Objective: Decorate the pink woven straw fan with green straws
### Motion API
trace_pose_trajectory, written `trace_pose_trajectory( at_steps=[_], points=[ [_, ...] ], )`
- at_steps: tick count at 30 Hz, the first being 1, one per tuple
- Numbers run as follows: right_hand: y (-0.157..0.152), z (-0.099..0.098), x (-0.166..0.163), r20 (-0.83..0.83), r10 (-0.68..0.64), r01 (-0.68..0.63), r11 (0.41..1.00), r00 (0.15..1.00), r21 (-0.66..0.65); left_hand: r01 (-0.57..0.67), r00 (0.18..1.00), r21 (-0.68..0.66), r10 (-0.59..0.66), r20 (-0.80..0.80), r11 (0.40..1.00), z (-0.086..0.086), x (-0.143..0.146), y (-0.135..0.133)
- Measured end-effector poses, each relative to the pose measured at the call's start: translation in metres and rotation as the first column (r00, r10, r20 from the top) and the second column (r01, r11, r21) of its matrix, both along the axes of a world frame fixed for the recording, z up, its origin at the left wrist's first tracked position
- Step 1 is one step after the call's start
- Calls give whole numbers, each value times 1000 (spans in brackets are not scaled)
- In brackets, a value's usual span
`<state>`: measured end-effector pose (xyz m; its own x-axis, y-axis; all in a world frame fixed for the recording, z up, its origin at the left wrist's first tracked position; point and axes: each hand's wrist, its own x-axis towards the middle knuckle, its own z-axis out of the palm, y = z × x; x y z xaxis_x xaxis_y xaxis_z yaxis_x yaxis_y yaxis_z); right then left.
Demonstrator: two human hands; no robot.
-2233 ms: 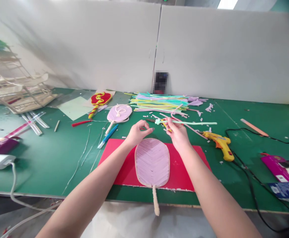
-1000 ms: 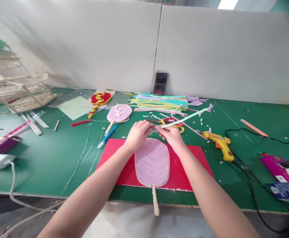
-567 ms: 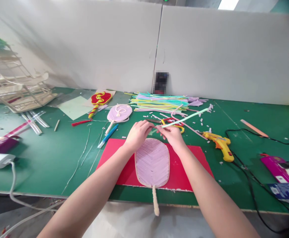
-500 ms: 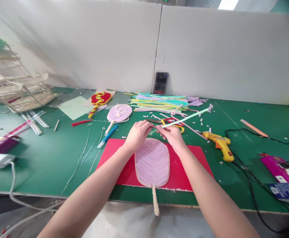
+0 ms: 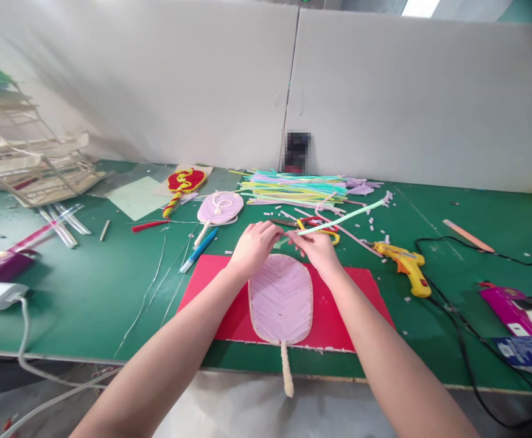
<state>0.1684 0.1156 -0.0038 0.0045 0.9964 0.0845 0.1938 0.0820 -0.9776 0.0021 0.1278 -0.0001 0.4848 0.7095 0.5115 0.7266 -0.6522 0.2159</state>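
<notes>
A light green pipe cleaner runs up and to the right from between my hands. Its near end is pinched by the fingers of my left hand, though the fingertips are partly hidden. My right hand, also closed, grips it a little further along. Just below my hands lies a pale purple fan with a cream edge, on a red board. The fan's fuzzy cream handle sticks out past the table's front edge.
Behind my hands are scissors and a pile of coloured pipe cleaners. A yellow glue gun with a black cord lies right. Leftward are a second purple fan, a red fan and a blue pen.
Almost nothing differs. Both hands stay in the same place with the green pipe cleaner, and the fan lies as before.
</notes>
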Motion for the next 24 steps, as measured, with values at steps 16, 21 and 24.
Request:
trace_pose_trajectory(
  at_steps=[16,21,24],
  points=[
    [1,-1,0,21,5,-5,1000,1000,-6,1,1000,-7,-1,6,1000,-1,-1,0],
    [2,-3,1,9,12,-12,1000,1000,1,-3,1000,-7,3,-2,1000,0,-1,-1],
    [2,-3,2,17,7,-7,1000,1000,9,0,1000,-10,0,1,1000,2,0,-2]
  ],
)
